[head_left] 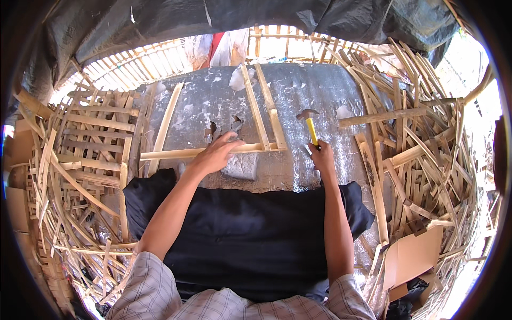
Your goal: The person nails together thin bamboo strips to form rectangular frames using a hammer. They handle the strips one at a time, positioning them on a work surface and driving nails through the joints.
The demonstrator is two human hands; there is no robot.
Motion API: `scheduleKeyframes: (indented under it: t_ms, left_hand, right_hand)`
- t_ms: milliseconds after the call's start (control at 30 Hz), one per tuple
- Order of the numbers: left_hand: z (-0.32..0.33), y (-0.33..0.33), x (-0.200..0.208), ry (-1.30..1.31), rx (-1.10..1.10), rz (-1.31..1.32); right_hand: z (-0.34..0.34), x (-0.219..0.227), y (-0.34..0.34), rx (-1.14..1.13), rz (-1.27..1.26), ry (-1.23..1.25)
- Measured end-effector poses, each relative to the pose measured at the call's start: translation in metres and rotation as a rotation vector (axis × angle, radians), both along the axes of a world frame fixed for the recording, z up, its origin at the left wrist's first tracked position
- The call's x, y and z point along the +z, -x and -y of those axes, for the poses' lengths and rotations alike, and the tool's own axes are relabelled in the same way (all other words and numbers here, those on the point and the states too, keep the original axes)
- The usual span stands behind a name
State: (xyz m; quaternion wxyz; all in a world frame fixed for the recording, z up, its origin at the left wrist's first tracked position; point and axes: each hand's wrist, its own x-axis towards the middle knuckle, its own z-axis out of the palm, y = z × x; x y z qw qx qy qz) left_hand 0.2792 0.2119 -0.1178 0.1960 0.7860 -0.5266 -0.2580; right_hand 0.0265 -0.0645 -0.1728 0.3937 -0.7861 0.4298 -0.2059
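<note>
My right hand (322, 156) is closed around the black grip of a claw hammer (311, 128), its yellow shaft and metal head pointing away from me. My left hand (214, 153) lies across a long bamboo strip (173, 153), fingers loosely apart and reaching over its far side. Just beyond those fingers are small dark heaps (236, 126), too small to make out. Two more slats, one left (249, 101) and one right (272, 104), run away from me and meet the strip near its right end. Another slat (169, 120) leans away near its left end.
The work surface (309, 85) is covered in worn silvery sheeting. Slatted bamboo frames (98, 125) are stacked on the left. Loose bamboo pieces (421, 170) pile up on the right, above a cardboard flap (413, 256). Black cloth (250, 234) covers my lap; a dark tarp (160, 26) hangs overhead.
</note>
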Motion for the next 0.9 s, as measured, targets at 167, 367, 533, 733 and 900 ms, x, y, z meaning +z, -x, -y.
scheduleKeyframes:
  t_ms: [167, 367, 533, 733, 900]
  left_hand:
    - [0.000, 0.008, 0.014, -0.091, -0.019, -0.024]
    - [-0.022, -0.019, 0.011, -0.091, -0.008, 0.011]
    - [-0.023, -0.019, 0.019, -0.091, 0.058, 0.054]
    - [-0.019, -0.023, 0.036, -0.240, 0.036, 0.013]
    - [-0.019, -0.032, 0.020, -0.170, -0.014, -0.003]
  right_hand:
    - [0.029, -0.054, 0.015, 0.169, -0.052, 0.189]
    - [0.009, -0.033, 0.002, 0.137, -0.138, -0.006]
    - [0.003, -0.016, 0.007, 0.065, -0.124, -0.202]
    - [0.005, -0.030, 0.010, 0.100, -0.198, -0.041]
    - [0.000, -0.032, 0.004, 0.138, -0.194, 0.120]
